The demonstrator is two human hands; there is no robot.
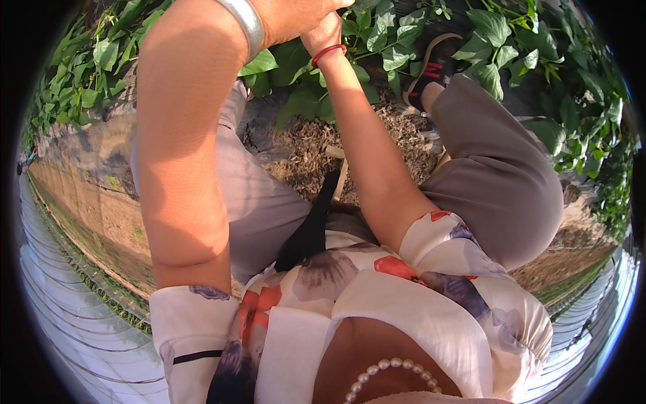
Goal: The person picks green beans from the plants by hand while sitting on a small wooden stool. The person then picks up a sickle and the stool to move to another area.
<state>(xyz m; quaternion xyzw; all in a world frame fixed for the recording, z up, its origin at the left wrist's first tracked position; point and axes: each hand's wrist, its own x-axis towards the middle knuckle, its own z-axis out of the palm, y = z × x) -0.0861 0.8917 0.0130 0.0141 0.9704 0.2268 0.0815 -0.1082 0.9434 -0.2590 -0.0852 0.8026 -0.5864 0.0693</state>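
At the top edge, my left hand [292, 17], with a wide silver bangle [246, 22] on its wrist, reaches in front of my right hand [325, 36] among leafy green vines [398, 38]. A red bracelet [328, 53] circles my right wrist. The two hands overlap and look to be close together or touching. Most of the fingers are hidden or cut off by the frame, so whether either hand holds something cannot be made out. Broad green leaves [260, 63] lie just below the hands.
Between my bent legs are dry plant litter [308, 151], a light wooden piece [342, 179] and a black strap [313, 227]. Dark plastic film [265, 113] covers ground under the vines. My right foot wears a black shoe [434, 70] beside the plants. More vines [83, 81] grow at the left.
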